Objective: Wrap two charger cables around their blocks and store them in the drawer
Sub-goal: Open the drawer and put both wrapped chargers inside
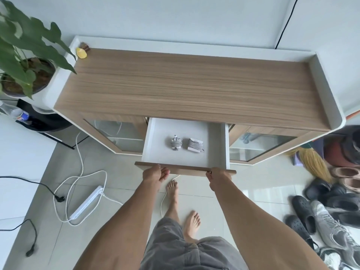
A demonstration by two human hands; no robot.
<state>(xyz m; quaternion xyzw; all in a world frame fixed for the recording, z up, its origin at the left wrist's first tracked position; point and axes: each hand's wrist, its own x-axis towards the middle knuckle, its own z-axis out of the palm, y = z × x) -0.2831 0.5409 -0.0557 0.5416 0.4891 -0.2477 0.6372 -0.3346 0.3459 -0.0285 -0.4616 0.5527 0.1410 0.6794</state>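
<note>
Both wrapped chargers (186,145) in open drawer (155,141), frame centre. Left hand (153,174), right hand (219,177): fingers curled on drawer front (187,168). Remaining: closing.

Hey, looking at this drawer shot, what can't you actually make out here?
All in the head view:
- Left charger bundle and right charger bundle: too small to read plug type or cable ends.
- Fingertips of the left hand and right hand: hidden behind the drawer front.
- Drawer's rear: covered by the cabinet top.
- Shoes: blurred, cut by the right edge.
</note>
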